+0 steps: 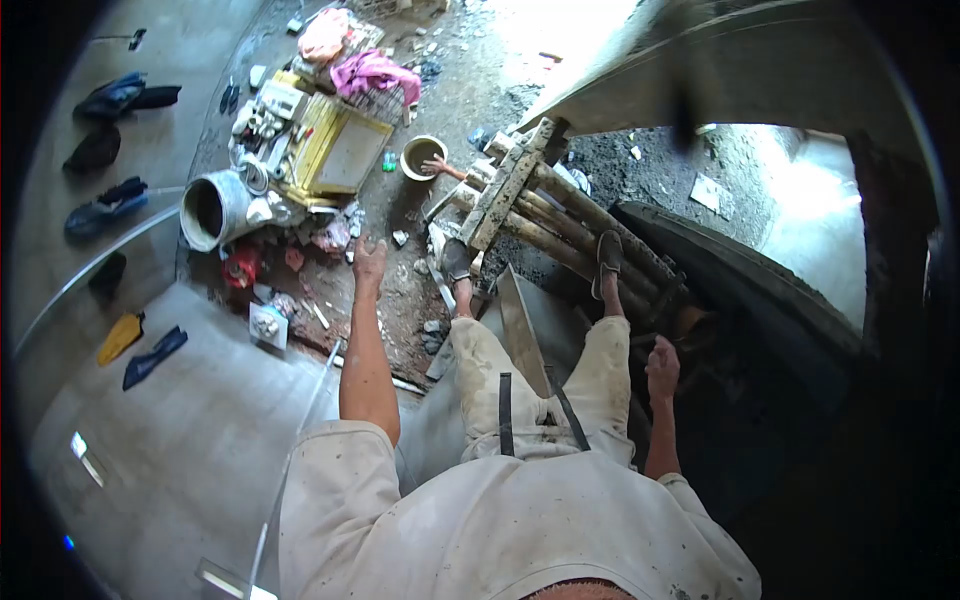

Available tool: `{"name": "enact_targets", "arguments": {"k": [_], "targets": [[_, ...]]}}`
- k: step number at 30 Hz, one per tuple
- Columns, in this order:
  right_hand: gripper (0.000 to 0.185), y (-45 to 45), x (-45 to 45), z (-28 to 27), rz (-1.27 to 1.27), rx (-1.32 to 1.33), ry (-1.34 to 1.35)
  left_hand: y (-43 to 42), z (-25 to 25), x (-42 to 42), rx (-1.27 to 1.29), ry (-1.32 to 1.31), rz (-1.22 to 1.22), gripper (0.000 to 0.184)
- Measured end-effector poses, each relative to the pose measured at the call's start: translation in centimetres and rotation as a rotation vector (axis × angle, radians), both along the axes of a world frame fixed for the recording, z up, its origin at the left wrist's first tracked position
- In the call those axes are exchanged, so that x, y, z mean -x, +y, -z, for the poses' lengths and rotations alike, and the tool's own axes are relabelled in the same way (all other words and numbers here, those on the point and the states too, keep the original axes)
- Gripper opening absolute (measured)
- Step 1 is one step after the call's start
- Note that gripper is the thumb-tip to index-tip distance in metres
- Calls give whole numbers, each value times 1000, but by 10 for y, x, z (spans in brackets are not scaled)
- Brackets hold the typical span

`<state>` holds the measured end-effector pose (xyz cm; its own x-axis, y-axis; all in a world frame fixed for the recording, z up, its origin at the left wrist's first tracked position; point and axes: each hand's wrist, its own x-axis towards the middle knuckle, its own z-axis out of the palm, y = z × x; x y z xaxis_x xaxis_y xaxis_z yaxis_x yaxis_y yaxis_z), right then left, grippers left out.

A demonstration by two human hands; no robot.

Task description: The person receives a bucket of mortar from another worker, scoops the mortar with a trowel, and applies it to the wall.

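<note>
At the end of an outstretched arm, my left hand (370, 262) hangs in the air above the rubble-strewn floor, its fingers loosely apart and nothing seen in them. My right hand (662, 368) hangs beside my right knee over dark ground; its fingers are bent and it is unclear whether they hold anything. Both my feet rest on or beside a rack of dirty wooden poles (560, 222). Another person's hand (434, 166) reaches to the rim of a round bucket (418, 158) ahead, that person's body being hidden behind the rack.
A white bucket (216, 210) lies tilted at the left, by a yellow-framed box (343, 150) and heaped tools. Pink cloth (374, 76) lies behind. A dark sloping panel (750, 270) stands right. Clothes and shoes (155, 357) lie on the grey surface at far left.
</note>
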<state>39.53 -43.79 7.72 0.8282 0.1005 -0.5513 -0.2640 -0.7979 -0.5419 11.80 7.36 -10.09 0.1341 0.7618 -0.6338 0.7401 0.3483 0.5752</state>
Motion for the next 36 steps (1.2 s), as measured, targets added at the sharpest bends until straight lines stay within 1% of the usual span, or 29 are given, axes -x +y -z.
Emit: {"name": "enact_targets", "arguments": {"k": [1, 3, 4, 6, 7, 8, 10, 11, 12, 13, 15, 16, 17, 19, 20, 23, 24, 25, 29, 32, 36], "targets": [[31, 16, -14, -3, -10, 7, 18, -9, 4, 4, 7, 18, -10, 49], [29, 39, -34, -8, -39, -103, -78, -19, 14, 0, 76, 7, 5, 50], [29, 36, -37, -4, -118, -42, -177, -29, 33, 2, 57, -7, -47, 50], [30, 34, -33, -2, -95, -62, -166, -42, 33, -21, 101, 24, -51, 50], [30, 28, -27, -3, -70, -81, -152, -51, 29, -35, 146, 58, -54, 50], [30, 12, -23, 1, -69, -77, -156, -58, 13, -57, 179, 6, -116, 51], [31, -26, -6, 17, -180, 82, -138, -71, 44, -68, 152, -28, -90, 51], [31, -43, 2, 23, -184, 79, -142, -75, 56, -73, 119, -57, -69, 51], [31, -60, 11, 29, -166, 108, -136, -75, 47, -89, 154, -63, -80, 51], [32, -73, 18, 30, -148, 138, -129, -74, 54, -92, 154, -64, -86, 51], [32, -88, 30, 25, -128, 166, -103, -73, 80, -99, 136, -201, -73, 52], [33, -94, 29, 26, -105, 193, -81, -64, 93, -103, 140, -192, -52, 54], [33, -89, 29, 25, -108, 192, -84, -58, 95, -104, 138, -195, -55, 54], [33, -79, 28, 19, 25, 210, 10, -50, 95, -104, 79, -177, -45, 53], [33, -76, 29, 19, 21, 206, 11, -47, 72, -109, 97, -145, -69, 53], [33, -71, 28, 21, 16, 172, 21, -35, 72, -95, 138, -177, -122, 53], [33, -72, 28, 22, 18, 181, 29, -35, 48, -99, 94, -95, -70, 54], [33, -72, 29, 23, 23, 189, 36, -36, 44, -95, 89, -97, -71, 54], [33, -75, 31, 22, 30, 161, 18, -35, 45, -76, 122, -95, -63, 54], [33, -75, 31, 22, -6, 191, -3, -44, 39, -69, 62, -44, -41, 53], [33, -69, 33, 21, 18, 180, 22, -57, 52, -62, 73, -6, -57, 53]]}}
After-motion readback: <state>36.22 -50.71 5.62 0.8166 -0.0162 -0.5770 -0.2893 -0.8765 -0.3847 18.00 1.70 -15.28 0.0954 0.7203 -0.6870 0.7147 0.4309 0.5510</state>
